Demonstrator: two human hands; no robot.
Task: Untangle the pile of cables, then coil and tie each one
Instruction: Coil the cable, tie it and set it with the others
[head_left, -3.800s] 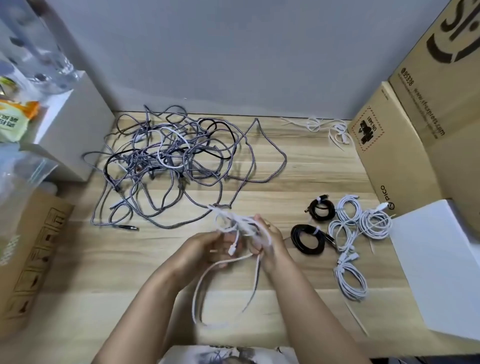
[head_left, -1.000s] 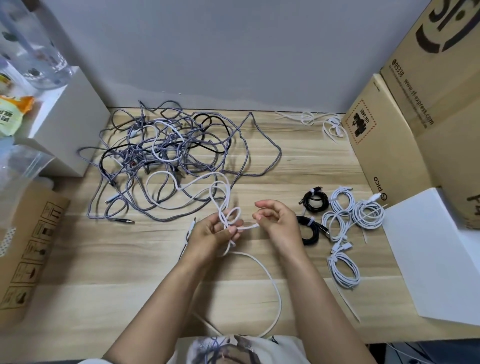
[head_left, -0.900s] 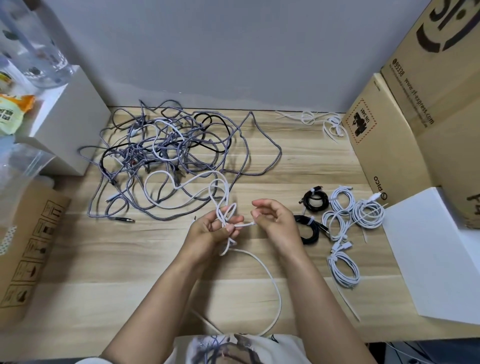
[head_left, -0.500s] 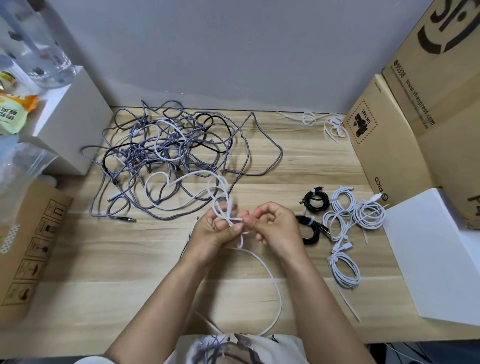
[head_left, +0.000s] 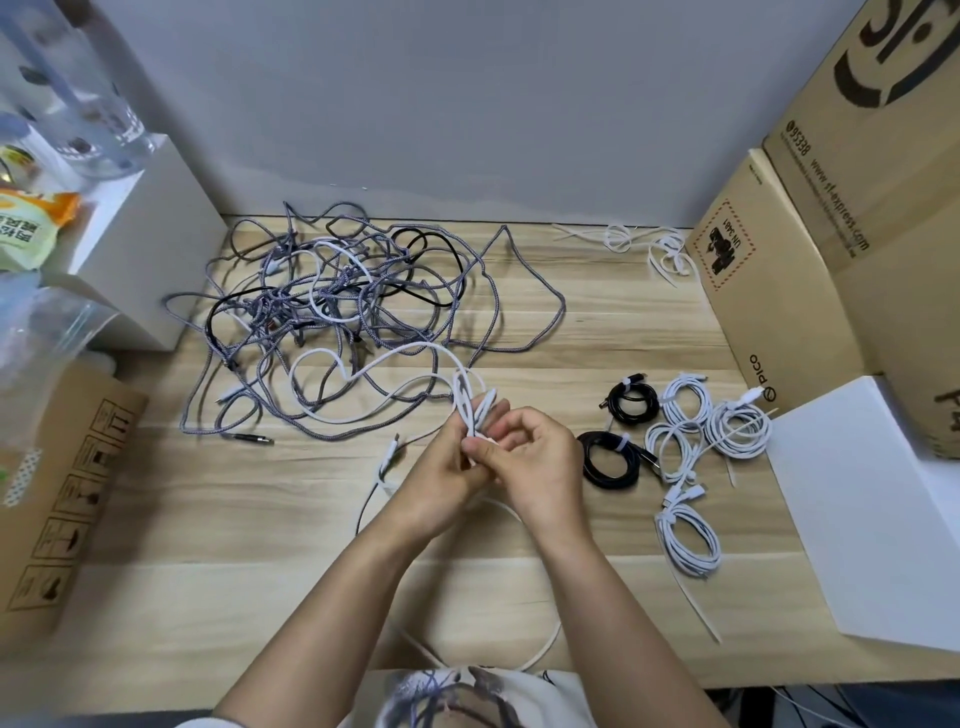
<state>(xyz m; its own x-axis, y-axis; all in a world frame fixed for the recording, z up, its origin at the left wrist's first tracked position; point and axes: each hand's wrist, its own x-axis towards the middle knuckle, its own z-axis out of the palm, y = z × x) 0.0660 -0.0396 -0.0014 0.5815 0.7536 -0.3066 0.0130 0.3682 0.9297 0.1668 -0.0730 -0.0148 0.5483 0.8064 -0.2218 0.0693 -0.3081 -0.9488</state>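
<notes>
Wood-grain desk (head_left: 156, 597) against a plain grey wall, pretty cluttered at the edges. Far left, a brown cardboard box (head_left: 62, 499) is parked at the desk's edge, with a white box (head_left: 150, 244) behind it carrying a snack packet (head_left: 31, 223) and some clear plastic stuff.

Moving right, the tangled pile of cables (head_left: 337, 312) is spread over the back-left of the desk: mostly grey braided ones, a black one and a couple of white ones mixed in, loops going every direction. One grey plug end (head_left: 254, 439) is left sticking out toward the right at the pile's front edge.

A white cable (head_left: 363, 364) is run out of the pile to the right, into both hands near the desk's middle. A few short loops of it are stood up roughly vertical above the fingers; its slack is hung down toward the desk's near edge. The left hand (head_left: 441, 478) is closed round the base of those loops, and the right hand (head_left: 535, 467) is pinched onto the same bunch, the two hands touching.

Just right of the hands, two tied black coils (head_left: 613, 457) and several tied white coils (head_left: 691, 535) are laid flat. Loose white ties (head_left: 660, 254) are scattered at the back right. A white board (head_left: 872, 509) and big cardboard boxes (head_left: 779, 291) are lined along the right side.
</notes>
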